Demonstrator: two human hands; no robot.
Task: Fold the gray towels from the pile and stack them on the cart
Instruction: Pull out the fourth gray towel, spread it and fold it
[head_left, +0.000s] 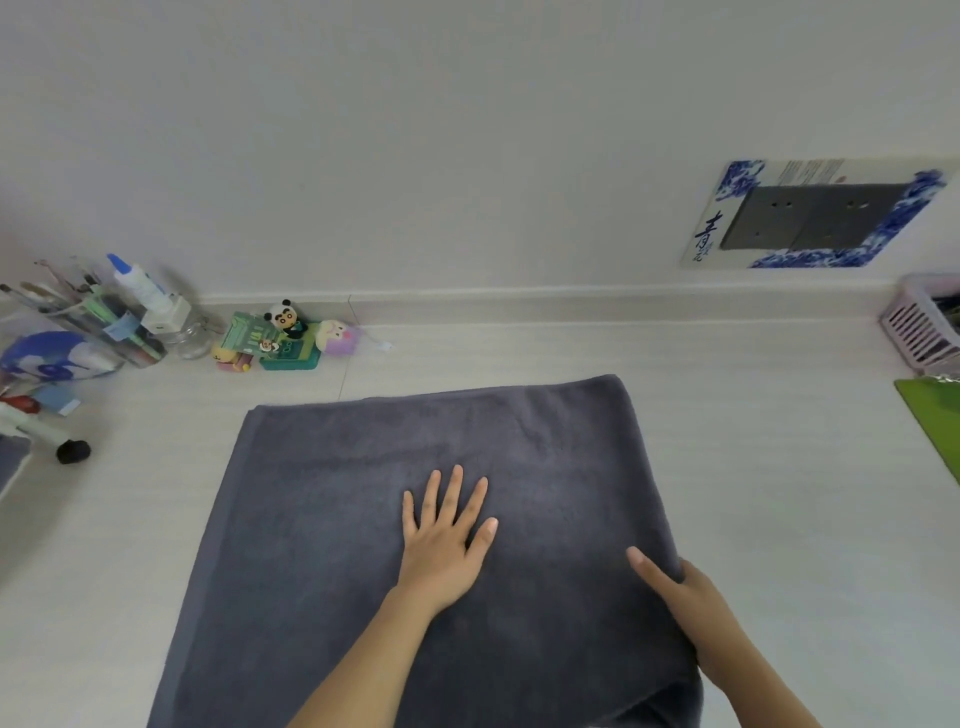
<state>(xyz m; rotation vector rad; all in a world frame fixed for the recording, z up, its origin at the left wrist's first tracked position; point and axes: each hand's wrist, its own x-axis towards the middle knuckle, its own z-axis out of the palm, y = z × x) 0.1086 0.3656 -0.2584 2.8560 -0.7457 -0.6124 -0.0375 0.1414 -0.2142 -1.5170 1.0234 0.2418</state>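
A gray towel (332, 493) lies spread flat on the pale table, reaching from the middle of the view down to the near edge. My left hand (444, 535) presses flat on the towel's middle with its fingers spread and straight. My right hand (685, 597) is at the towel's right edge, thumb on top and the fingers tucked under the edge, gripping it. The towel pile is out of view. A gray-white piece of the cart (15, 457) with a black wheel shows at the far left.
Small toys and a green box (283, 335) sit by the wall at the back left, beside a holder of brushes and a bottle (104, 312). A pink basket (922, 327) and a green mat (935, 415) occupy the right edge. A socket panel (810, 215) is on the wall.
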